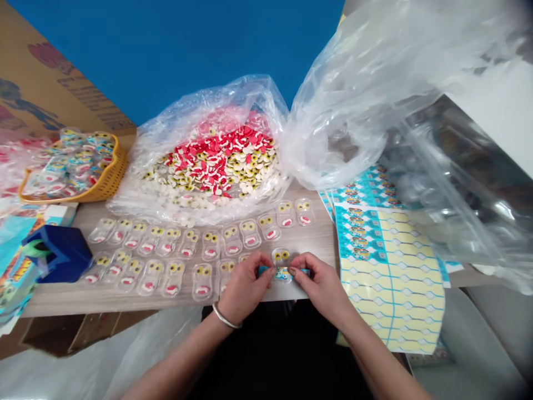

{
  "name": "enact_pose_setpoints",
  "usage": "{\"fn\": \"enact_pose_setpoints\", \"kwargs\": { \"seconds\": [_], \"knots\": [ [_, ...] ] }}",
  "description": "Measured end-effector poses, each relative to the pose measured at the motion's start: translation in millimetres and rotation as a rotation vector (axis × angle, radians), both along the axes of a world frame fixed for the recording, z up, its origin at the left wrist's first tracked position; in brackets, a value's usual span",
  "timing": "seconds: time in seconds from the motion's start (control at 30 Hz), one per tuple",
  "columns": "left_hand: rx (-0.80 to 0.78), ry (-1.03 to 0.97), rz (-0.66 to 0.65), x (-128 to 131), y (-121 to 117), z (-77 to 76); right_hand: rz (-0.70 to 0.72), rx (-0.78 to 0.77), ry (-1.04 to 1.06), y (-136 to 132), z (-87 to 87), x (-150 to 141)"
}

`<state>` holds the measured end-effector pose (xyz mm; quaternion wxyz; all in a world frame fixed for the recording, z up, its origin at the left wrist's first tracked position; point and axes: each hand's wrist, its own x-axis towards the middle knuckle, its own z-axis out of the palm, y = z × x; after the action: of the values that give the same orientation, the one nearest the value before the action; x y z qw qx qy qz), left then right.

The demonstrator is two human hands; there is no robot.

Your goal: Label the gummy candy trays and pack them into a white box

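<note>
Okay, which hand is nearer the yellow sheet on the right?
Right. The right hand is just left of the yellow sheet; the left hand is farther left, across the clear pack.

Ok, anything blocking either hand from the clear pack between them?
Nothing visible blocks the left hand or the right hand; both are at the clear pack, with a blue patterned strip across its lower part.

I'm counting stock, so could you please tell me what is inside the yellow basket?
The yellow basket holds piled clear plastic packs showing blue printing and some red; whatever lies beneath the top layer is hidden.
</note>
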<state>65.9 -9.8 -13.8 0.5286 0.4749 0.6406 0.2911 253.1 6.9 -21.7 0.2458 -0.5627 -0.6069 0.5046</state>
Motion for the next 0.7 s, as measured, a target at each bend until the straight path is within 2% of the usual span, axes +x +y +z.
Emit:
{"fn": "enact_pose_setpoints", "kwargs": {
  "seconds": [0.1, 0.27, 0.37, 0.47, 0.6, 0.7],
  "knots": [
    [0.174, 0.277, -0.018, 3, 6, 1.4, 0.034, 0.082, -0.120, 7, 0.1, -2],
    [0.251, 0.504, -0.112, 8, 10, -7.2, 0.078, 0.195, -0.287, 11, -8.7, -5],
    [0.246, 0.579, -0.196, 11, 11, -10.0, 0.098, 0.238, -0.343, 11, -16.6, -7],
    [0.171, 0.666, -0.288, 14, 15, -6.8, 0.144, 0.286, -0.406, 14, -20.8, -9],
    [0.133, 0.804, -0.427, 21, 16, -0.4, 0.245, 0.280, -0.449, 16, -17.5, -7],
    [0.199, 0.782, -0.442, 24, 3, 5.3, 0.289, 0.222, -0.459, 5, -12.2, 2]
  ]
}}
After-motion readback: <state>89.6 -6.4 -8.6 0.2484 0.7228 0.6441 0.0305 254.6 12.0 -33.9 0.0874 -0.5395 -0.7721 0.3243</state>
